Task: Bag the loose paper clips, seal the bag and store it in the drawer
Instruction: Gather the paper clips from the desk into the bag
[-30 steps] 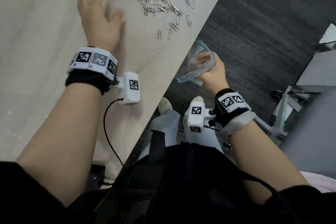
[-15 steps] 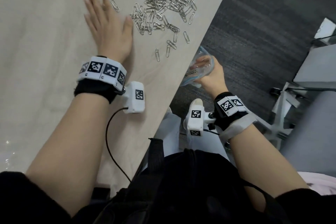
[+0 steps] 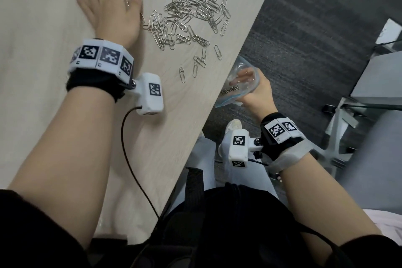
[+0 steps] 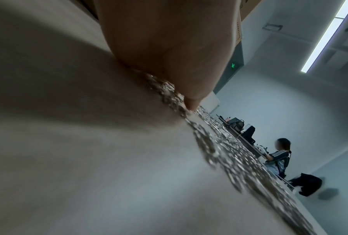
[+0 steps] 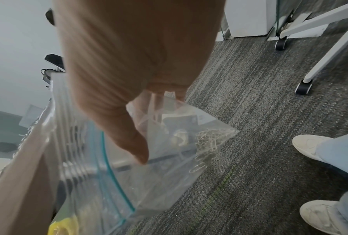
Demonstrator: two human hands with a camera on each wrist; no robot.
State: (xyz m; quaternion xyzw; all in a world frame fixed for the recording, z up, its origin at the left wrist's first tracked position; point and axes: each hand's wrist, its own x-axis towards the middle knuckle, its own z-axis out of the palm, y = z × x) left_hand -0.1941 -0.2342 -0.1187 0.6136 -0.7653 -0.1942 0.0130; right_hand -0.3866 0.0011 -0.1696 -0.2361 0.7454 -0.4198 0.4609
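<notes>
Silver paper clips [image 3: 187, 11] lie scattered over the light wooden table [image 3: 54, 104], reaching close to its right edge. My left hand [image 3: 106, 4] lies flat on the table with fingers straight, its thumb side against the clips [image 4: 209, 143]. Just below the table edge my right hand [image 3: 254, 89] grips a clear zip bag [image 3: 237, 89] with its mouth open. In the right wrist view the bag [image 5: 169, 151] has a teal zip strip, and several clips [image 5: 207, 143] sit in its lower corner; thumb and fingers pinch its wall.
Dark grey carpet [image 3: 315, 28] lies right of the table. A white wheeled chair base [image 5: 304, 86] and white furniture [image 3: 380, 78] stand on it. My shoes [image 5: 310, 147] are below the bag. Another person [image 4: 280, 154] sits far off at a desk.
My left hand has swept the clips across the table toward the edge; the pile lies nearer the bag. The right hand keeps holding the bag at the edge.
</notes>
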